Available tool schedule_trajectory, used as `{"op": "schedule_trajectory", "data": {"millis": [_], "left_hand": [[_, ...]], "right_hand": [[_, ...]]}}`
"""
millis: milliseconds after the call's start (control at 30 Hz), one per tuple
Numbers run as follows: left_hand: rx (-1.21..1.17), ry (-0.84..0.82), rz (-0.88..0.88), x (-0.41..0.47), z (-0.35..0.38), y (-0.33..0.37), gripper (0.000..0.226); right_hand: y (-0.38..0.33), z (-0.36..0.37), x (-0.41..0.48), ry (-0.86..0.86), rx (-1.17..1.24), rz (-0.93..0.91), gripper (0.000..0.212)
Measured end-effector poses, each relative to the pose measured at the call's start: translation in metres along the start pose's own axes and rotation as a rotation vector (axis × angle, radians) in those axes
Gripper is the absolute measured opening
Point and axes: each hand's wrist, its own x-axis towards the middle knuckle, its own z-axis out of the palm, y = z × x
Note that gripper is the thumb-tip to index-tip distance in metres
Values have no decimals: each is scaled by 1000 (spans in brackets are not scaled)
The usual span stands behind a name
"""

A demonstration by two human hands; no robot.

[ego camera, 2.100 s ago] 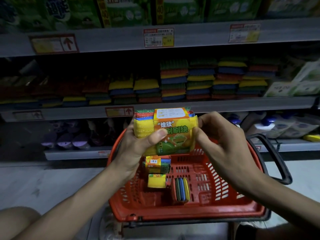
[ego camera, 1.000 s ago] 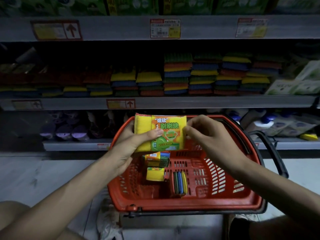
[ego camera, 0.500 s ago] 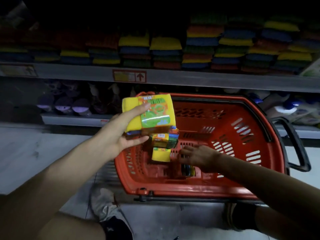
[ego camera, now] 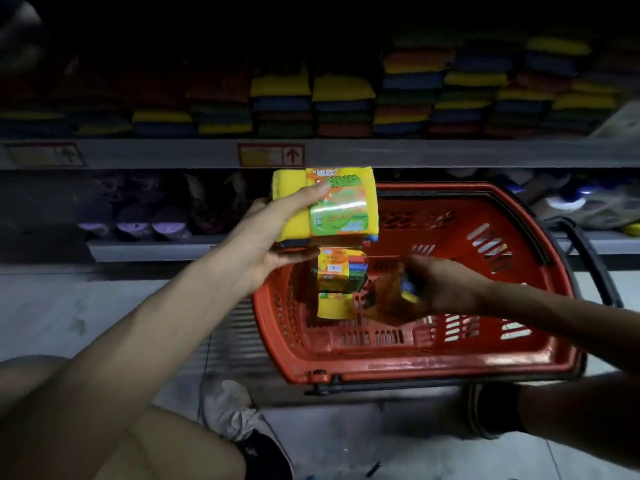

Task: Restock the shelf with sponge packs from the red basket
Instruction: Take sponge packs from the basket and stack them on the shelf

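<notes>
Two packs are in hand now, where half a second ago it was one. On the left, the left hand (ego camera: 270,237) grips its sponge pack (ego camera: 332,209) in front of the shelf edge (ego camera: 433,152), above the basket's far left corner, thumb across the printed front and the other fingers curled beneath. That pack has levelled out since the last look: its broad labelled face is turned to the camera, its long axis runs left to right, the bare yellow end points left and the printed title sits along the top, toward the shelf.

Just below it, two more packs, one with a barcode (ego camera: 341,271) and a yellow one (ego camera: 334,304), stay put inside the red basket (ego camera: 433,372). Moving right, the right hand (ego camera: 446,285), which was pressed flat on a pack standing on edge in the basket, has closed round it and lifted it. This second pack (ego camera: 407,289) is clear of the basket floor but blurred, so its heading is impossible to call.
</notes>
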Motion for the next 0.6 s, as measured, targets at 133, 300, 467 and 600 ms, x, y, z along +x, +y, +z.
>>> {"op": "schedule_trajectory", "data": {"millis": [133, 300, 467, 600], "left_hand": [[-44, -13, 49, -17, -2, 14, 51], [-213, -13, 149, -36, -5, 20, 59], [-220, 14, 240, -58, 5, 27, 69], [-128, 55, 261, -69, 20, 37, 60]], "right_hand": [[-21, -48, -46, 180, 419, 92, 66], [-43, -82, -74, 392, 803, 24, 63], [-63, -95, -76, 460, 978, -80, 50], [-65, -113, -78, 429, 937, -127, 27]]}}
